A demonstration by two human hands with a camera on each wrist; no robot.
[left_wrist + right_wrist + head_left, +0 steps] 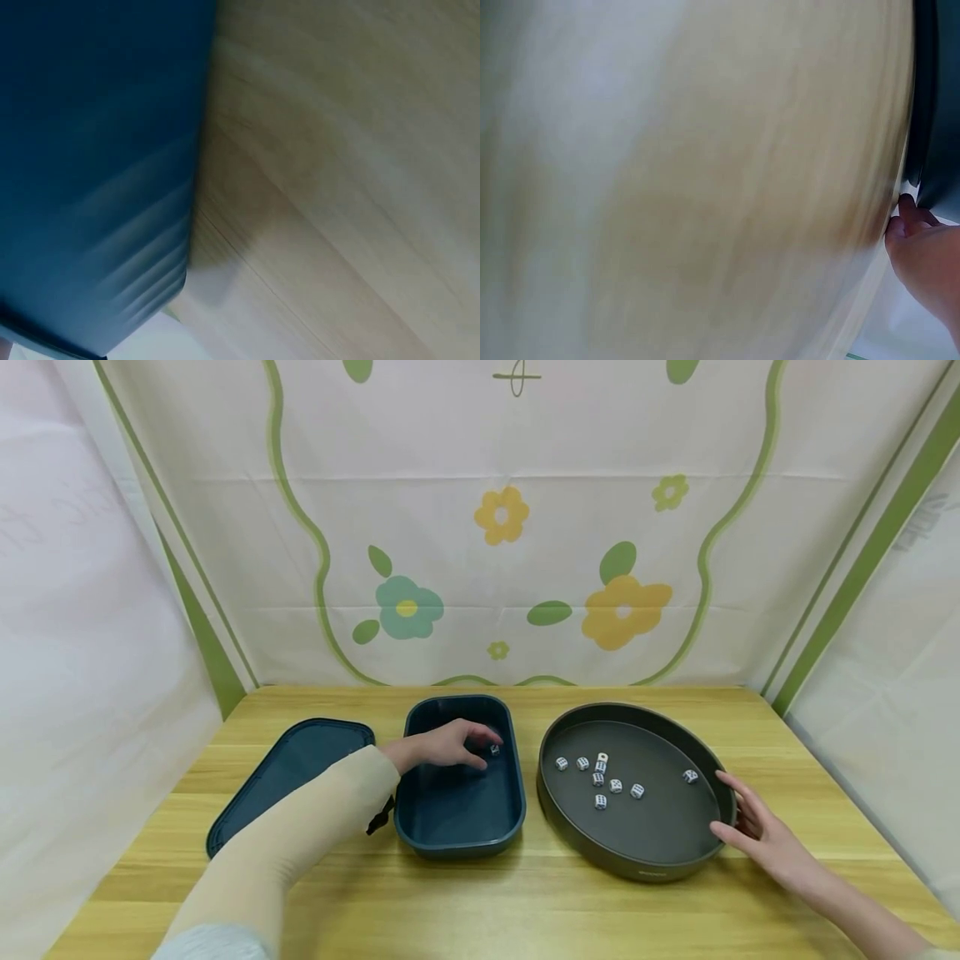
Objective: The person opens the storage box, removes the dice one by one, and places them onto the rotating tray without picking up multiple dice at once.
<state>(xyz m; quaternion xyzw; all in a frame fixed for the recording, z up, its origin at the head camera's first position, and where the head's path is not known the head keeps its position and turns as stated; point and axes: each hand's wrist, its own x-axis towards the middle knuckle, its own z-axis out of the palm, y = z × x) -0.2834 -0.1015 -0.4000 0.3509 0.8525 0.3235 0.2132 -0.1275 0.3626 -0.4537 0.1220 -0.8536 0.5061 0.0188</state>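
Observation:
My left hand reaches over the side of a dark blue rectangular box. Its fingers are loosely bent, the thumb apart from the index finger. A small white die sits by the index fingertip, inside the box. In the left wrist view the box's ribbed outer wall fills the left side. At the right my right hand holds the rim of a round dark grey pan, thumb over the edge. Several white dice lie in that pan, one die apart from the others.
A dark blue lid lies on the wooden table left of the box, partly behind my left sleeve. Flower-printed white cloth stands behind the table and plain cloth at both sides. A black strap hangs at my left wrist.

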